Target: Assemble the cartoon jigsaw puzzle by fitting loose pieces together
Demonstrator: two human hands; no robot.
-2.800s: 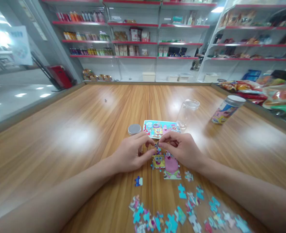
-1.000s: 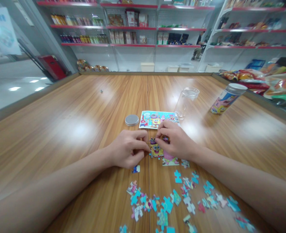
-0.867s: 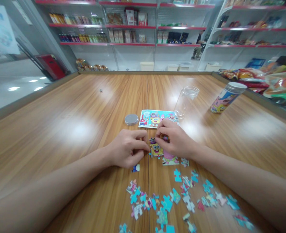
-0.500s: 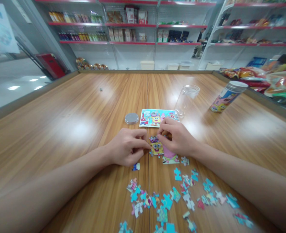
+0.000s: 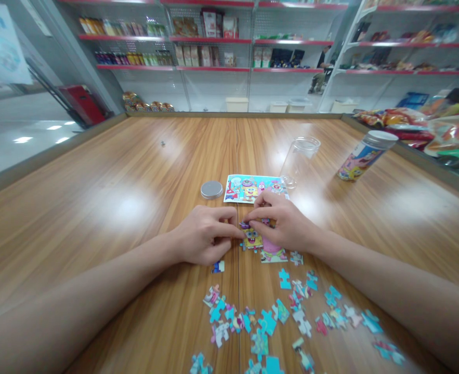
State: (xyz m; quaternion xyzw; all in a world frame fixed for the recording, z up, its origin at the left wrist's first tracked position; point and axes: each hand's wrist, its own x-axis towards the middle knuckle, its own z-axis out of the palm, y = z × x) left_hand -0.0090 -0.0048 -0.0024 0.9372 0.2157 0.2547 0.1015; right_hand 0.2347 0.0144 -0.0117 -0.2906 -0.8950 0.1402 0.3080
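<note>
- A card (image 5: 237,188), its corner covered by the right hand (image 5: 280,221), was flanked by a round lid (image 5: 211,189) and a clear jar (image 5: 294,165).
- The joined puzzle (image 5: 253,240) was touched by the left hand (image 5: 204,236), thumb parted, nothing grasped; its top was overlapped by the right's nearly closed pinch, any hold unclear.
- Flat, knobbed pieces (image 5: 268,323) were strewn across wood-grained tabletop (image 5: 182,171).

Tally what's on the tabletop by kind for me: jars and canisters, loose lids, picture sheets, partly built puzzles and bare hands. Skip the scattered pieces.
Clear jar: 1
SpongeBob canister: 1
Gray round lid: 1
SpongeBob picture sheet: 1
Partly built puzzle: 1
Hands, left hand and right hand: 2
Total: 7
</note>
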